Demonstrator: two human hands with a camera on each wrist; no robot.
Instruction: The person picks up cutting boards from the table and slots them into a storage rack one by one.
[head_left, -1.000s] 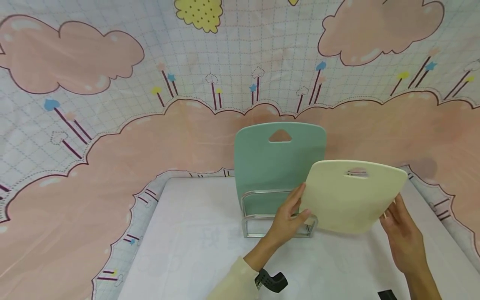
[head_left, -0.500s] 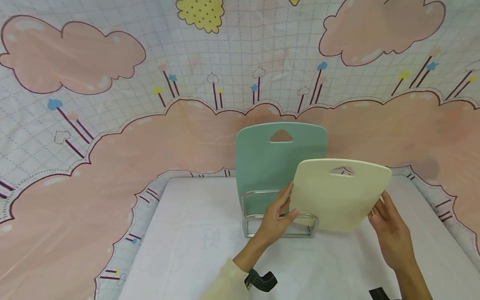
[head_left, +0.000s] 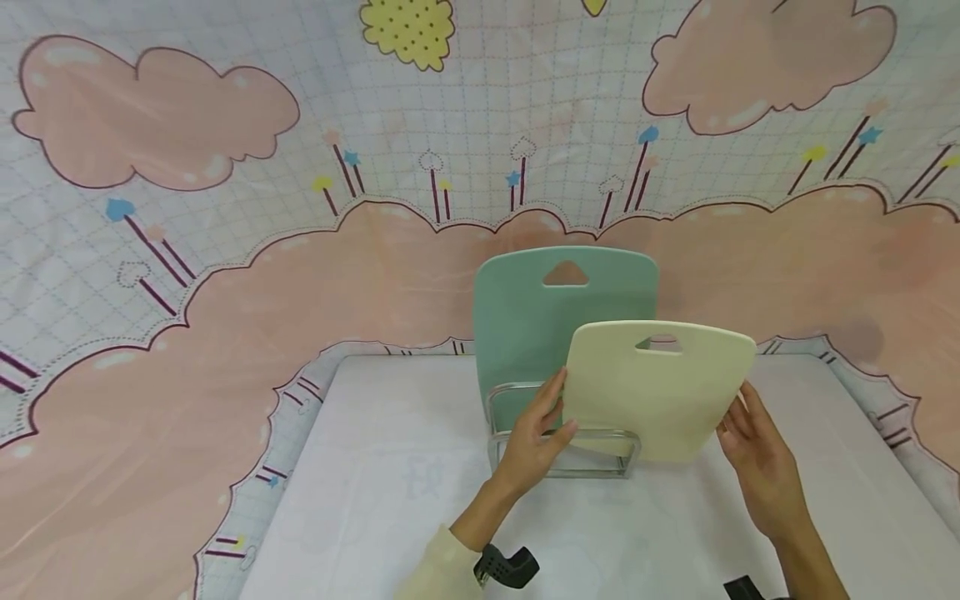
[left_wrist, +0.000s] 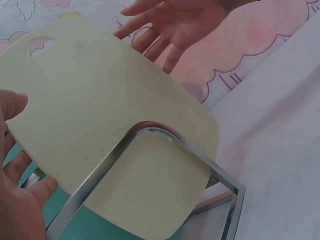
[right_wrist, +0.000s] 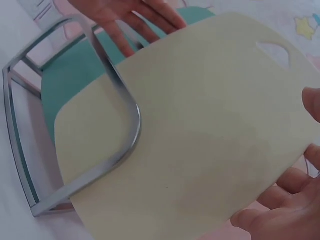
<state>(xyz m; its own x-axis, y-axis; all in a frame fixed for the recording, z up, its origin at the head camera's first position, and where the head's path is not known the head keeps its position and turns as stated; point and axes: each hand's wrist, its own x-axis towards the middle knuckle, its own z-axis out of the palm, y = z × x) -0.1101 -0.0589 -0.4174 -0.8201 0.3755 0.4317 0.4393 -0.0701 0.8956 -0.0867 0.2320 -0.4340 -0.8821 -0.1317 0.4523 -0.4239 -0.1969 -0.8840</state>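
A cream cutting board [head_left: 660, 392] leans tilted between my hands, with a handle slot near its top edge. My left hand [head_left: 528, 450] grips its left edge, while my right hand [head_left: 765, 467] holds the right edge by the fingers. In the left wrist view, the metal rack's front loop [left_wrist: 107, 162] crosses in front of the lower part of the cream board [left_wrist: 100, 95]. Behind stands a green cutting board [head_left: 525, 333], upright in the rack [head_left: 592, 473]. The right wrist view shows the same front loop [right_wrist: 131, 120] over the cream board [right_wrist: 200, 120].
A white table [head_left: 390, 442] lies under the rack. Beyond it hangs a patterned cloth [head_left: 360, 283] with pink clouds. Black straps [head_left: 506, 567] are on my wrists.
Both hands have moved left with the cream cutting board, bringing it further across the rack and in front of the green one. The rack and green board stay in place.
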